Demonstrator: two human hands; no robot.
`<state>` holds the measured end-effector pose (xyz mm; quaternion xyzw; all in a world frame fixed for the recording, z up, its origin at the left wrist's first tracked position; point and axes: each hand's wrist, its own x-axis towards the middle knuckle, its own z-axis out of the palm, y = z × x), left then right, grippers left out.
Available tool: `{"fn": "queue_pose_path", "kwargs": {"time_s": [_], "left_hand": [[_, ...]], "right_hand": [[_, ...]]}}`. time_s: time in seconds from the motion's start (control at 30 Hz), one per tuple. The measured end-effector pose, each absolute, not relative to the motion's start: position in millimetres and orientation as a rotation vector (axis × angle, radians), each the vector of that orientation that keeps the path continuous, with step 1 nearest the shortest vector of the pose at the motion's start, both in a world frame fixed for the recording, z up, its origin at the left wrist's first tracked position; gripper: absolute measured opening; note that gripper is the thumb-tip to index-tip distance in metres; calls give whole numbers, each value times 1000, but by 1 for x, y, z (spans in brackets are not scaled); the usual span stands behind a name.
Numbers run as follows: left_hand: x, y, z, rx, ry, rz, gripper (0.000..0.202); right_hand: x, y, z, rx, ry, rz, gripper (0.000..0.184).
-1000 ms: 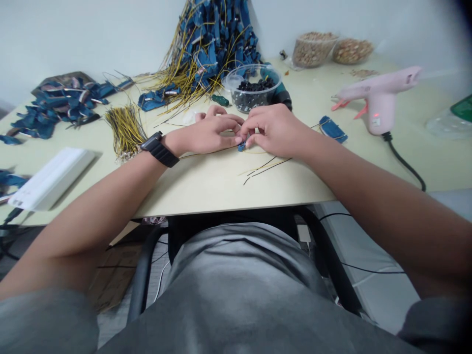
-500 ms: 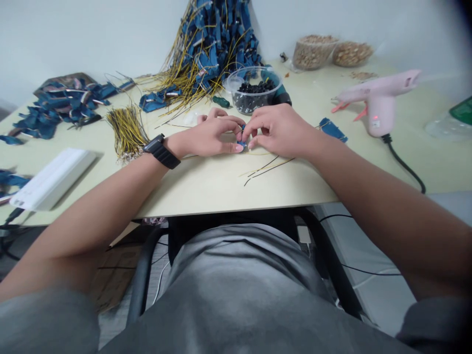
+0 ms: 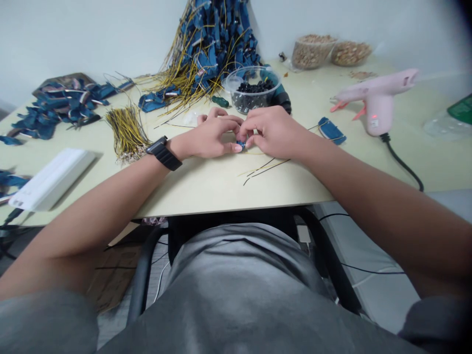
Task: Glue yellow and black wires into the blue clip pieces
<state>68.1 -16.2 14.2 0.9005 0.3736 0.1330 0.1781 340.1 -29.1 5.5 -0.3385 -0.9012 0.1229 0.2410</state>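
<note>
Both hands meet over the middle of the table, fingertips closed around a small blue piece (image 3: pixel 241 144) that is mostly hidden. My left hand (image 3: pixel 214 133), with a black watch on its wrist, pinches the piece from the left. From the right, my right hand (image 3: pixel 271 130) has its thumb and fingers bent onto the same piece. Thin black and yellow wires (image 3: pixel 260 169) lie on the tabletop just below my right hand. A flat blue piece (image 3: pixel 331 131) with wires rests beyond my right wrist.
A pink glue gun (image 3: pixel 381 98) stands at the right, its cord running down. A clear tub (image 3: pixel 254 101) of black parts sits behind my hands. Left are a yellow-black wire bundle (image 3: pixel 127 130), a white box (image 3: pixel 53 179) and blue pieces (image 3: pixel 55 105). More blue pieces (image 3: pixel 217 44) pile high at the back.
My right hand has shifted slightly left, closer against my left fingertips, covering more of the small blue piece. My left hand stays nearly in place.
</note>
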Motion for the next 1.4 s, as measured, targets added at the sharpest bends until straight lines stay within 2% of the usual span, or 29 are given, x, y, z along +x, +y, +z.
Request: {"fn": "queue_pose_path", "kwargs": {"time_s": [0.2, 0.33, 0.73, 0.93, 1.03, 1.17, 1.4], "left_hand": [[68, -16, 13, 2561, 1060, 374, 56], [66, -15, 15, 2558, 1040, 361, 63], [56, -10, 10, 2527, 1019, 414, 71], [57, -9, 8, 2517, 1053, 490, 88], [60, -13, 9, 2542, 1096, 514, 93], [62, -18, 11, 2592, 1095, 568, 97], [68, -26, 15, 2699, 1137, 546, 86]], "right_hand": [[341, -28, 6, -944, -2495, 336, 24], [343, -31, 9, -989, -2473, 350, 25], [342, -36, 11, -1023, -2431, 393, 16], [341, -44, 27, -1201, -2267, 443, 19], [335, -48, 34, -1329, -2118, 439, 4], [327, -49, 35, -1473, -2077, 475, 17], [323, -46, 25, -1447, -2092, 649, 21]]}}
